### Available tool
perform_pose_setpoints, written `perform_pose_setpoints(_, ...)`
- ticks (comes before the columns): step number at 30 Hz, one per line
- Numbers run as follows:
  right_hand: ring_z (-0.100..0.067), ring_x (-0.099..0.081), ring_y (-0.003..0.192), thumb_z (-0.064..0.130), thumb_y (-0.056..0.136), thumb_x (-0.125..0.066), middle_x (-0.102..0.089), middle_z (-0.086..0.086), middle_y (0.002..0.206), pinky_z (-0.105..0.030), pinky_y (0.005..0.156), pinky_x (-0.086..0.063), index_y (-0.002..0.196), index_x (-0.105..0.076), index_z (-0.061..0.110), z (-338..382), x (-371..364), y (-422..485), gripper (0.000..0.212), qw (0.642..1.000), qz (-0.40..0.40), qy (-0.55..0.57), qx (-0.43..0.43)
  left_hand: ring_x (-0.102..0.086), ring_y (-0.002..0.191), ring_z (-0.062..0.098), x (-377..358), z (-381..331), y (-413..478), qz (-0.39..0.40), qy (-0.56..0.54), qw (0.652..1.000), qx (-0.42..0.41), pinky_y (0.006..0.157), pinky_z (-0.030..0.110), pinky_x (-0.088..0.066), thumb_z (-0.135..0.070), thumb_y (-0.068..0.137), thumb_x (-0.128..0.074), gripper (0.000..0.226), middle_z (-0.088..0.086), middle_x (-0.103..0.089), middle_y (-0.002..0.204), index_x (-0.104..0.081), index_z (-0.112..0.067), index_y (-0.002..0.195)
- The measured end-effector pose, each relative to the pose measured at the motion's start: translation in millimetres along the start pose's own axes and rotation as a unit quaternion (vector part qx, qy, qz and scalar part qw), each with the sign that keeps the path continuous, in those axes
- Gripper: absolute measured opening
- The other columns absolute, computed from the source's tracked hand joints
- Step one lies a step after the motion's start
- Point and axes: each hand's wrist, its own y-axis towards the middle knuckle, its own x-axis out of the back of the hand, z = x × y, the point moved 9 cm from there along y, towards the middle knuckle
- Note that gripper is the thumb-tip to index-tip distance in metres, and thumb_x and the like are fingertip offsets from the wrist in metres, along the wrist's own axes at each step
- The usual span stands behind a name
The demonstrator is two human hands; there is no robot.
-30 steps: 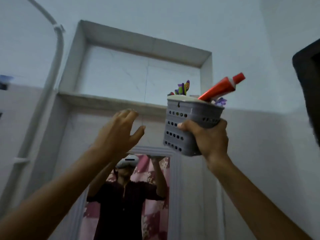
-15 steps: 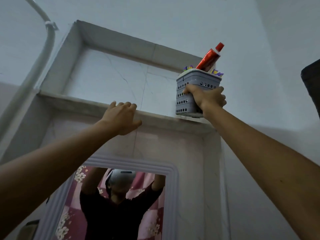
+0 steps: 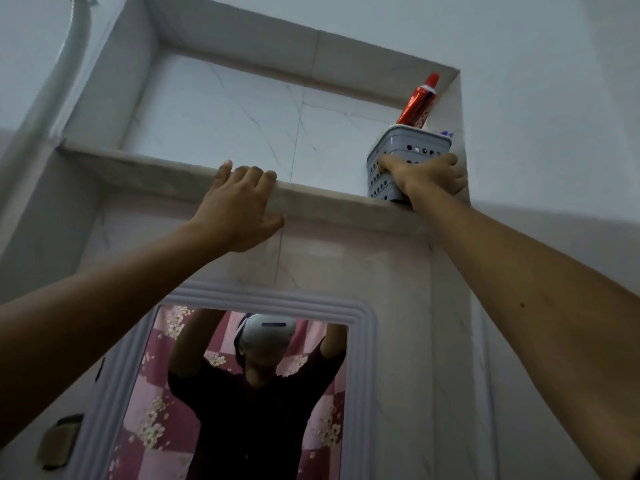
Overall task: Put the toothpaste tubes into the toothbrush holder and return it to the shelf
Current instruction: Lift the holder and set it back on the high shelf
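Note:
The grey perforated toothbrush holder stands on the stone shelf of a wall niche, in its far right corner. A red toothpaste tube sticks up out of it, cap on top. A bit of purple shows at the holder's rim on the right. My right hand wraps around the holder's lower front. My left hand lies flat on the shelf's front edge near the middle, fingers spread, holding nothing.
Below the shelf hangs a white-framed mirror reflecting a person with raised arms before a pink patterned cloth. A white pipe runs up the wall at the upper left. The niche's right wall is close beside the holder.
My right hand has carried the holder up and to the right, into the niche's right corner, down onto the shelf. My left hand has settled onto the shelf edge.

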Motion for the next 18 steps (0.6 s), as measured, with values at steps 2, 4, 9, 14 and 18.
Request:
perform_pose_setpoints(2, -0.034, -0.033, 0.147, 0.072, 0.061, -0.083, -0.034, -0.014, 0.160, -0.052, 0.122, -0.030, 0.162, -0.021, 0.010, -1.1, 0.7, -1.1, 0.134, 1.000, 0.000, -0.024, 0.010, -0.035, 0.134, 0.035, 0.3, -0.3, -0.8, 0.003, -0.001, 1.000, 0.001, 0.119, 0.051, -0.009, -0.050, 0.084, -0.048, 0.070, 0.019, -0.045, 0.138, -0.034, -0.006, 0.137)
perform_pose_setpoints(4, -0.033, -0.025, 0.153, 0.071, 0.068, -0.082, -0.025, -0.014, 0.167, -0.051, 0.125, -0.021, 0.166, -0.010, 0.009, -1.6, 1.5, -3.4, 0.136, 0.999, 0.006, -0.037, 0.015, -0.033, 0.135, 0.035, 1.5, -0.5, -1.1, 0.009, -0.005, 1.000, 0.002, 0.119, 0.051, -0.009, -0.050, 0.085, -0.048, 0.072, 0.019, -0.043, 0.140, -0.033, -0.006, 0.138)
perform_pose_setpoints(9, -0.031, -0.019, 0.157, 0.072, 0.073, -0.080, -0.015, -0.012, 0.172, -0.052, 0.124, -0.022, 0.168, -0.001, 0.008, -1.8, 1.8, -9.2, 0.139, 0.996, -0.008, -0.072, 0.054, -0.028, 0.139, 0.033, 5.3, -0.5, -2.1, 0.027, -0.009, 1.000, 0.006, 0.119, 0.050, -0.009, -0.051, 0.086, -0.046, 0.075, 0.019, -0.038, 0.146, -0.028, -0.006, 0.143)
perform_pose_setpoints(14, -0.035, -0.017, 0.157, 0.073, 0.069, -0.082, -0.013, -0.016, 0.172, -0.057, 0.121, -0.024, 0.168, 0.001, 0.010, -5.2, 3.3, -14.5, 0.144, 0.990, -0.017, -0.098, 0.103, -0.026, 0.141, 0.031, 13.6, 2.3, -4.9, 0.029, -0.031, 0.999, 0.016, 0.119, 0.049, -0.014, -0.052, 0.087, -0.047, 0.077, 0.018, -0.031, 0.152, -0.026, -0.006, 0.145)
perform_pose_setpoints(18, -0.037, -0.012, 0.159, 0.073, 0.070, -0.082, -0.010, -0.017, 0.173, -0.057, 0.123, -0.022, 0.168, 0.003, 0.013, -0.8, 6.1, -14.5, 0.143, 0.988, -0.013, -0.096, 0.123, -0.024, 0.143, 0.031, 18.0, 10.0, -6.3, 0.037, -0.041, 0.998, 0.040, 0.119, 0.048, -0.013, -0.050, 0.087, -0.048, 0.076, 0.017, -0.028, 0.154, -0.024, -0.008, 0.145)
